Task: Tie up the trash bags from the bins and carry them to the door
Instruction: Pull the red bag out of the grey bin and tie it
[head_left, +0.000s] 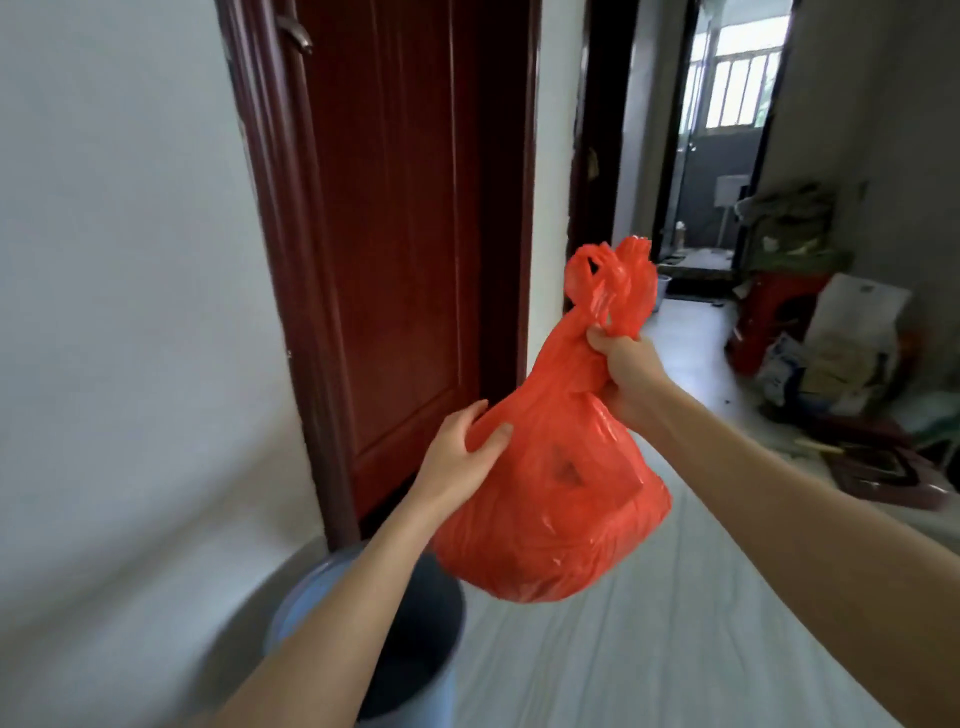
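The bag (556, 509), in the air near the bin (291, 629) and the door (405, 234), looks soft, thin and fairly full, so the twisted neck, where the right hand (623, 369) closes its fingers tightly, seems the safest hold, while the left hand (462, 452) pinches its side.

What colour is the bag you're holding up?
The trash bag is bright orange-red, seen in the head view.
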